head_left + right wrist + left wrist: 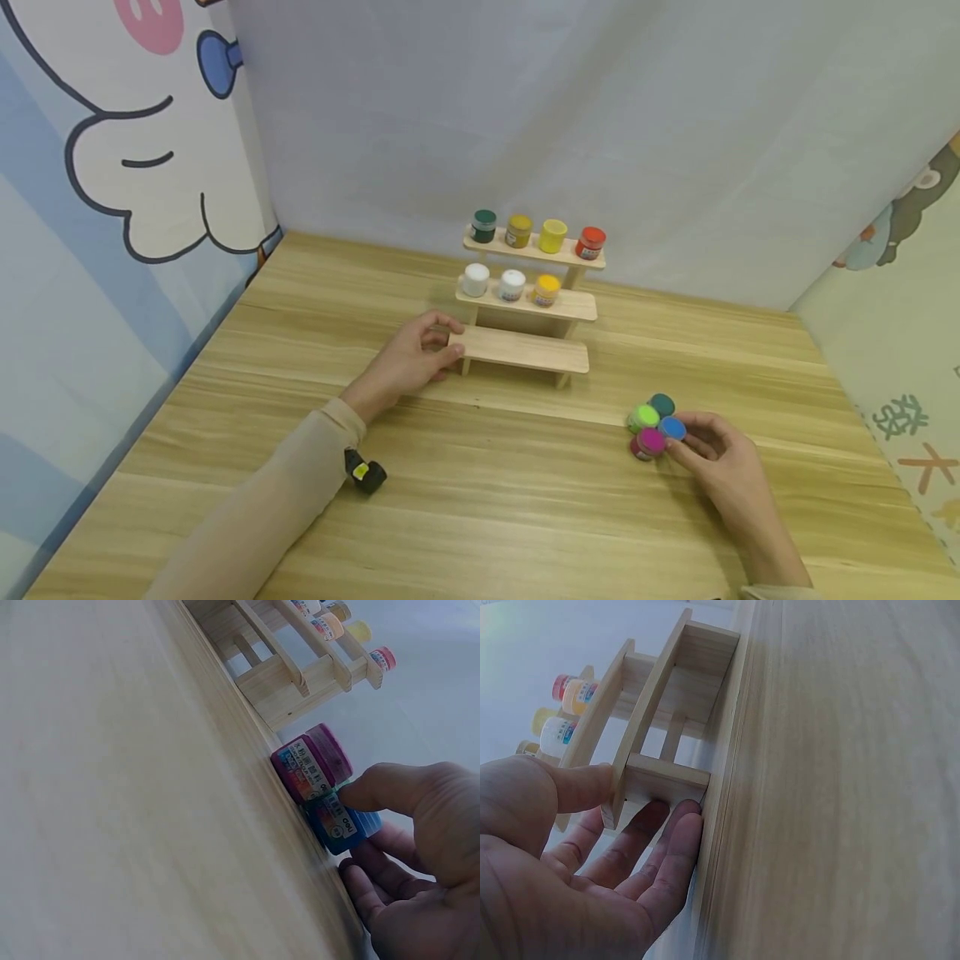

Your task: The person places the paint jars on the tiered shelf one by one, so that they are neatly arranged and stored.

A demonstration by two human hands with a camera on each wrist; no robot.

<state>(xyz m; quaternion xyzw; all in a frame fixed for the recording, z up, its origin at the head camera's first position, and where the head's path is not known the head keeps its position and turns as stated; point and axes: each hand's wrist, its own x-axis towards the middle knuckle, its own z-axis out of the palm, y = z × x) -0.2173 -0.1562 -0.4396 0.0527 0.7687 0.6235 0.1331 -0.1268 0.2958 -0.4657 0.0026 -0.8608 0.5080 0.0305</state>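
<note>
A three-tier wooden stand (517, 348) stands at the back of the table. My left hand (412, 357) grips the left end of its lowest shelf, thumb on the shelf's end and fingers (671, 855) against the leg panel. On the right, my right hand (723, 467) pinches a blue paint jar (672, 428) between thumb (375, 787) and fingers, the jar still low at the tabletop. Close against it are a magenta jar (648, 443), a light green jar (643, 418) and a dark teal jar (662, 405).
Several jars line the top shelf, among them a dark green jar (483, 227) and a red jar (591, 243). The middle shelf bears two white jars (476, 280) and an orange-yellow jar (547, 290). A pale cloth wall (525, 108) rises behind.
</note>
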